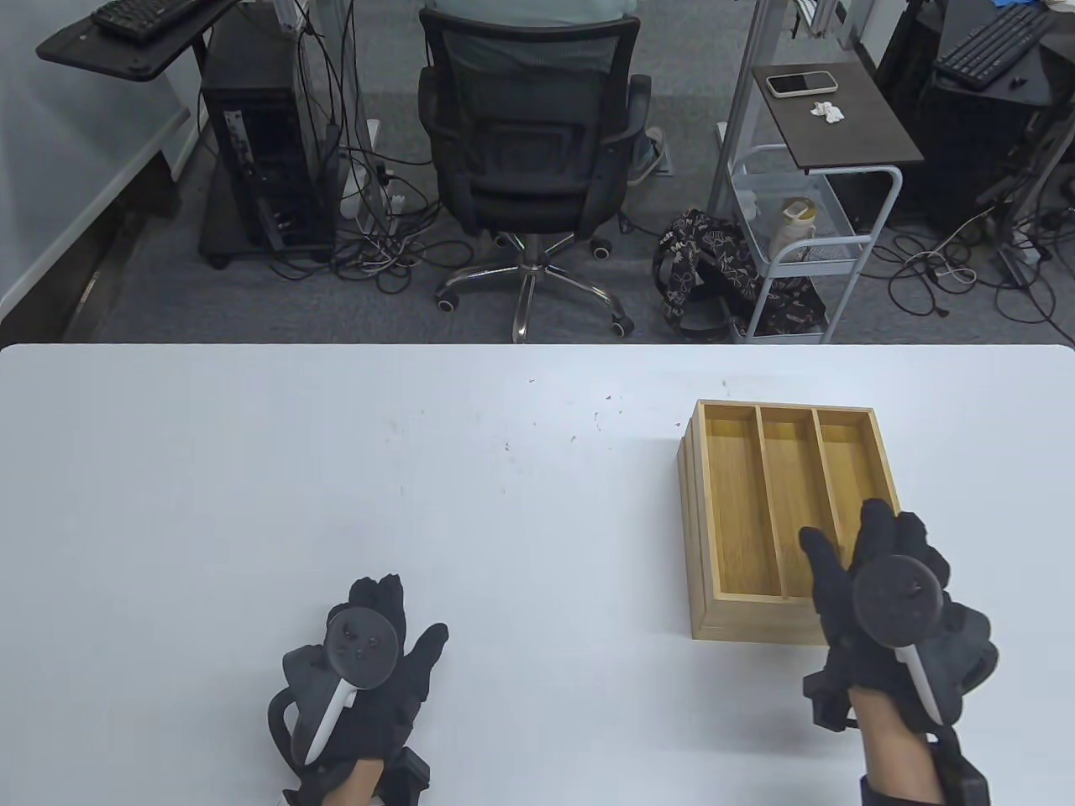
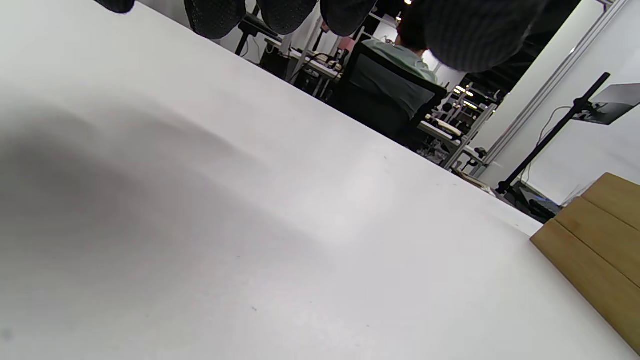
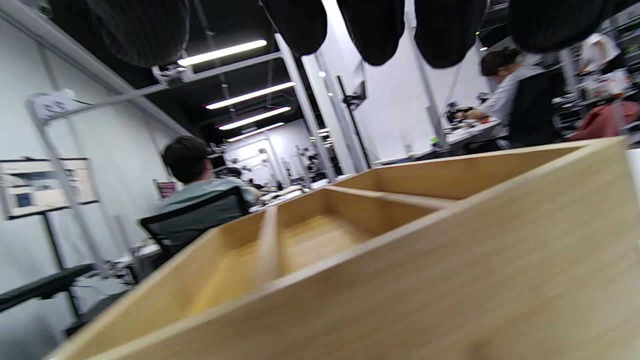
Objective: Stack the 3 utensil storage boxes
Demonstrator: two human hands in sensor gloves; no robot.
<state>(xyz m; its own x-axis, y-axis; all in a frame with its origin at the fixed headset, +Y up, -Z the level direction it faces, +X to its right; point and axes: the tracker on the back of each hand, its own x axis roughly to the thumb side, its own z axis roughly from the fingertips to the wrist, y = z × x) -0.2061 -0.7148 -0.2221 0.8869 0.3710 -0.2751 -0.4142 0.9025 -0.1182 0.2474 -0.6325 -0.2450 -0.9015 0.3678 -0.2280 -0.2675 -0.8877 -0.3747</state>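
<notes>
Under right grip [image 1: 882, 588]: stacked boxes [image 1: 777, 504], near corner; fingers spread, contact unclear.

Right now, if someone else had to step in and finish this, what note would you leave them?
Left hand: flat on the white table, holding nothing.
Right hand: over the near right corner of the wooden boxes, fingers spread; contact unclear.
Boxes: one stack on the table's right side, top one open with three slots.
Done: stacking looks complete, though layers are hard to count.
Left: check alignment, then take the hand away.
</notes>
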